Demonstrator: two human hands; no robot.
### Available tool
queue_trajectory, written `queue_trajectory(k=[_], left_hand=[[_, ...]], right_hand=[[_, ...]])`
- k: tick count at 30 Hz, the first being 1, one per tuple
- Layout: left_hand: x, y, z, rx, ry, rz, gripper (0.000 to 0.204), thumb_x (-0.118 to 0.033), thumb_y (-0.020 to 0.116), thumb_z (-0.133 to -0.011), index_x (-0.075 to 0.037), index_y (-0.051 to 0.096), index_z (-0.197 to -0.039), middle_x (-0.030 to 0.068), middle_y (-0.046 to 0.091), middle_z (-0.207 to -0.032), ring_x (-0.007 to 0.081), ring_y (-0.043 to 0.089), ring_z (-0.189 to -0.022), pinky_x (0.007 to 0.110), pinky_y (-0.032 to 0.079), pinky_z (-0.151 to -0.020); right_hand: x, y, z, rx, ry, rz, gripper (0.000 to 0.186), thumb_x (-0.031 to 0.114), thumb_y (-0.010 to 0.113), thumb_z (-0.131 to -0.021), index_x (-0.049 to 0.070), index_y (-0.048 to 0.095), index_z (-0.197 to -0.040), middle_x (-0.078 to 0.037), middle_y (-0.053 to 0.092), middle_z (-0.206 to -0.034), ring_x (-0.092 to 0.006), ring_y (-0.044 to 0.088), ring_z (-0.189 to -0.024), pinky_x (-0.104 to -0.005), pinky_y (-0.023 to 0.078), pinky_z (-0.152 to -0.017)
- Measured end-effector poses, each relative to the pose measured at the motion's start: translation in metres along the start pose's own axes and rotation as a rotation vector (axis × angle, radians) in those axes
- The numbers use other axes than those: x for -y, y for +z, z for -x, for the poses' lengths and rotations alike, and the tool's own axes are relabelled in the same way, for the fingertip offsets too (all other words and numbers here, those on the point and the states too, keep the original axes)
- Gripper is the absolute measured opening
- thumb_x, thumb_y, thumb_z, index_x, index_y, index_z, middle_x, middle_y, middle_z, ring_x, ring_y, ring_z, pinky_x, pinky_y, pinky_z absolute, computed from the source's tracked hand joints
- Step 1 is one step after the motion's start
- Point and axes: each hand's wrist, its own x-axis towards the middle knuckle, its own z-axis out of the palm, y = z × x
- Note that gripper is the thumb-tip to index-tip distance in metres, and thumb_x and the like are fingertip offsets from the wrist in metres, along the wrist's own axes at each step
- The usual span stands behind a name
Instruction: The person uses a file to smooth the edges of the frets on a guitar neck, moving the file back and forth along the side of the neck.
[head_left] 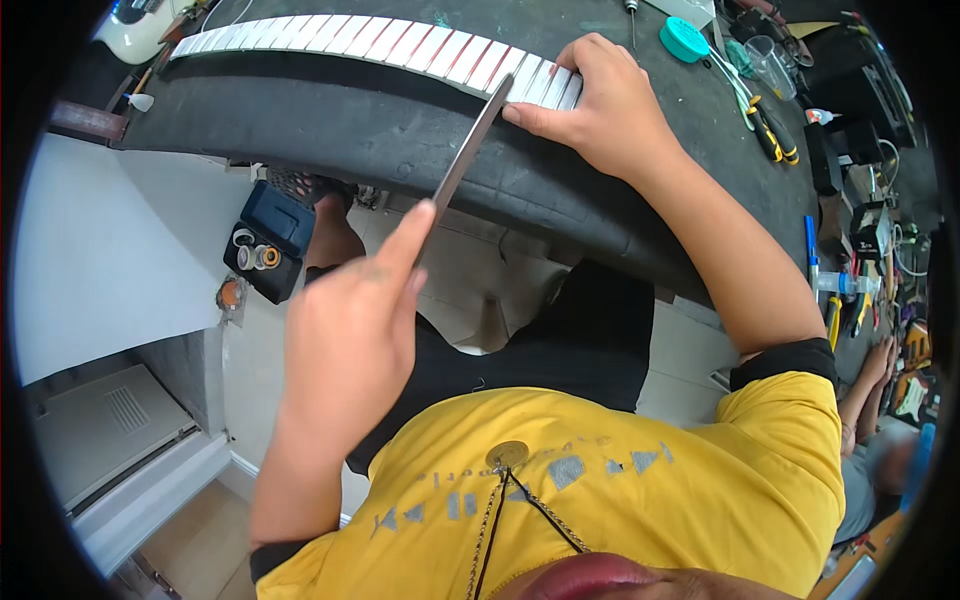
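Across the dark bench mat lies a long, curving white strip (350, 38) with many reddish and dark crosswise lines, like a guitar fretboard covered in white tape. My right hand (610, 108) grips its right end, thumb on the near edge and fingers over the far side. My left hand (350, 335) is closed around a slim dark metal file (462, 165), with the index finger stretched along it. The file's tip touches or hovers just over the near edge of the strip, close to my right thumb; I cannot tell which. The file's rear end is hidden in my palm.
To the right on the mat (300, 110) lie a turquoise round container (684, 40), yellow-black pliers (772, 130) and a blue pen (810, 240). Below the bench sits an open black box (268, 240) with rolls of tape. Another person's hands (880, 362) are at the far right.
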Motion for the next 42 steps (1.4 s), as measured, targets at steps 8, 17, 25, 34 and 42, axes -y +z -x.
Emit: queue_trajectory(k=[8,17,25,34,42], left_hand=[[0.007,0.055,-0.14,-0.124,0.092,-0.07,0.032,-0.015,0.067,-0.108,-0.007,0.077,-0.138,0.0291,0.077,-0.104,0.0499,0.074,-0.097,0.055,0.058,-0.087],[0.004,0.012,0.019,-0.013,-0.124,0.214,0.053,-0.005,0.077,-0.1,-0.009,0.069,-0.152,0.0203,0.073,-0.082,0.0431,0.074,-0.08,0.061,0.057,-0.101],[0.001,0.042,-0.118,-0.098,0.082,-0.046,0.045,-0.008,0.073,-0.104,-0.009,0.071,-0.148,0.03,0.077,-0.1,0.0499,0.074,-0.093,0.055,0.058,-0.081],[-0.001,0.007,0.022,0.001,-0.083,0.153,0.056,0.003,0.074,-0.101,-0.012,0.069,-0.154,0.0268,0.078,-0.099,0.0471,0.076,-0.087,0.046,0.061,-0.082],[0.0,0.048,-0.111,-0.132,0.023,0.029,0.032,-0.013,0.07,-0.106,-0.006,0.076,-0.138,0.0305,0.077,-0.099,0.052,0.074,-0.094,0.056,0.059,-0.085]], right_hand=[[-0.008,0.006,-0.006,-0.023,-0.032,-0.025,0.072,0.059,0.098,-0.079,-0.002,0.071,-0.108,-0.017,0.07,-0.107,-0.0363,0.066,-0.106,-0.0463,0.055,-0.093],[-0.002,0.003,-0.001,-0.019,-0.031,-0.032,0.072,0.058,0.098,-0.079,-0.003,0.071,-0.106,-0.018,0.069,-0.105,-0.036,0.067,-0.104,-0.0459,0.055,-0.09],[-0.006,0.004,-0.007,-0.022,-0.034,-0.013,0.075,0.062,0.097,-0.078,-0.003,0.071,-0.107,-0.017,0.069,-0.104,-0.0363,0.067,-0.103,-0.0461,0.055,-0.092],[0.0,0.0,0.001,-0.028,-0.013,0.024,0.073,0.06,0.097,-0.08,-0.002,0.072,-0.108,-0.017,0.07,-0.107,-0.0361,0.068,-0.106,-0.0464,0.055,-0.095],[-0.005,0.005,-0.006,-0.019,-0.049,0.02,0.074,0.061,0.097,-0.08,-0.003,0.071,-0.108,-0.017,0.07,-0.108,-0.0369,0.067,-0.107,-0.0462,0.055,-0.094]])
